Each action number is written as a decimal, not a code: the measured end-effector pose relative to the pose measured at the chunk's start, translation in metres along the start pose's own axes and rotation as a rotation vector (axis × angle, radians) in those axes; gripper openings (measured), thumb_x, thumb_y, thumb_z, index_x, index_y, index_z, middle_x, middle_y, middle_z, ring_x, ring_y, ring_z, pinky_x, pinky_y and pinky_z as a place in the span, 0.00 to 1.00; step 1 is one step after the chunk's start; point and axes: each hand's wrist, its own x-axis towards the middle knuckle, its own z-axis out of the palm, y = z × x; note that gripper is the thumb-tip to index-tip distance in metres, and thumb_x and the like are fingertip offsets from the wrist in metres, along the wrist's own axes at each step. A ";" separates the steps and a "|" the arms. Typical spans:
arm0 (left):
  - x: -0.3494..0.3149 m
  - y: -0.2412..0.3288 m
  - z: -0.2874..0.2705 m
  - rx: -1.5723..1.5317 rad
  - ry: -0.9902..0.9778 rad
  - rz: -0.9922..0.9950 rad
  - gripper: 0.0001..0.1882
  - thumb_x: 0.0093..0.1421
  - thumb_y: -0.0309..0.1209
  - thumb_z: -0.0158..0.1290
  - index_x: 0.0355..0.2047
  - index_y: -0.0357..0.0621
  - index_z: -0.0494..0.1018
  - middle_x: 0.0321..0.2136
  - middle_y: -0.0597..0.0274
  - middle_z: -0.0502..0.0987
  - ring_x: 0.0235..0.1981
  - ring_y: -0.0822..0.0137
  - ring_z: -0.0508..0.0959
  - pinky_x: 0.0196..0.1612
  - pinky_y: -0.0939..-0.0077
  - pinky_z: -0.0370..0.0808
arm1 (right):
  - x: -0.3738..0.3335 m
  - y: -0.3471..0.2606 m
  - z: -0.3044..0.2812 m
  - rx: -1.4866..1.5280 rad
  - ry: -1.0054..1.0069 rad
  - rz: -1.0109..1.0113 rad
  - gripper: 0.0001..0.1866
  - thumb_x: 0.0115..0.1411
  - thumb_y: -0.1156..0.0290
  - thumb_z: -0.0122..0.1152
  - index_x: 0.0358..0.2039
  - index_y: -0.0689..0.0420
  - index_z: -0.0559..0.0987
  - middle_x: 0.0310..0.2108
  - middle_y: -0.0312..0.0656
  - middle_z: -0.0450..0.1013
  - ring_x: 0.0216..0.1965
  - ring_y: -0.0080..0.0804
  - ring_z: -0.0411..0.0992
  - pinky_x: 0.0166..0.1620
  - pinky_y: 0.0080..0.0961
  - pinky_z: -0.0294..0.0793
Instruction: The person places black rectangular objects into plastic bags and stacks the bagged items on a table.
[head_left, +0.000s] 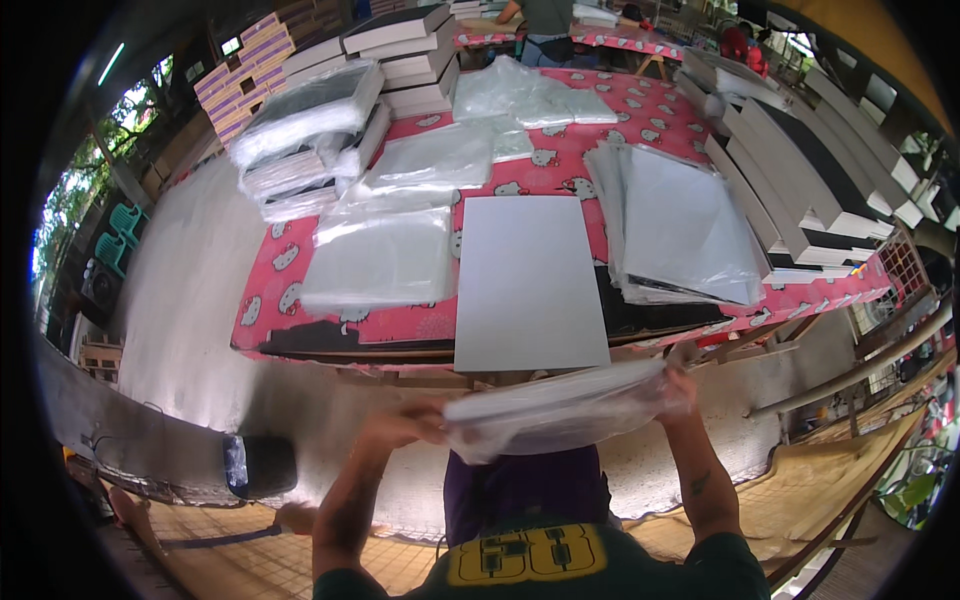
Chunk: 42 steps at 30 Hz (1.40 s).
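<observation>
Between my two hands, just in front of the table's near edge, I hold a clear plastic sleeve (550, 410). My left hand (405, 425) is closed on its left end, and my right hand (680, 390) grips the right end. The sleeve is crinkled and tilted; whether anything lies inside it I cannot tell. Just beyond it a blank white sheet (530, 280) lies flat, its near end at the table edge. To its left is a pile of clear plastic sleeves (385, 255). On its right sits a stack of plastic-wrapped sheets (685, 225).
The table has a pink patterned cover (560, 150). Plastic-wrapped bundles (310, 125) and thick stacks (410, 60) stand at the back left. More thick stacks (790, 180) line the right side. A crumpled plastic heap (520, 95) and another person (548, 25) are farther back.
</observation>
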 end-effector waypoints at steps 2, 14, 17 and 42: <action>0.000 -0.002 0.000 -0.252 0.233 0.139 0.17 0.53 0.28 0.49 0.44 0.36 0.71 0.37 0.57 0.75 0.38 0.69 0.74 0.41 0.74 0.71 | -0.013 0.005 -0.015 -0.189 -0.029 0.109 0.23 0.57 0.61 0.56 0.49 0.63 0.72 0.37 0.45 0.72 0.38 0.41 0.72 0.44 0.42 0.72; 0.057 -0.109 0.000 0.640 1.206 0.257 0.19 0.60 0.23 0.44 0.52 0.35 0.68 0.26 0.58 0.75 0.27 0.74 0.72 0.33 0.80 0.70 | 0.021 0.097 0.018 -0.835 0.779 -0.201 0.21 0.63 0.77 0.46 0.57 0.62 0.68 0.34 0.43 0.72 0.28 0.26 0.74 0.32 0.22 0.75; 0.057 -0.093 0.011 0.634 1.132 0.087 0.18 0.60 0.23 0.44 0.52 0.36 0.70 0.26 0.57 0.76 0.29 0.74 0.74 0.34 0.80 0.71 | 0.021 0.095 0.013 -0.852 0.777 -0.252 0.20 0.63 0.78 0.45 0.56 0.63 0.67 0.34 0.46 0.73 0.29 0.30 0.76 0.35 0.23 0.77; 0.092 0.031 -0.072 -0.531 0.389 0.577 0.16 0.64 0.31 0.43 0.51 0.39 0.66 0.43 0.54 0.75 0.46 0.61 0.74 0.51 0.62 0.72 | 0.110 -0.032 0.074 0.200 0.294 -0.337 0.18 0.61 0.70 0.55 0.52 0.59 0.71 0.41 0.38 0.74 0.45 0.32 0.73 0.54 0.35 0.69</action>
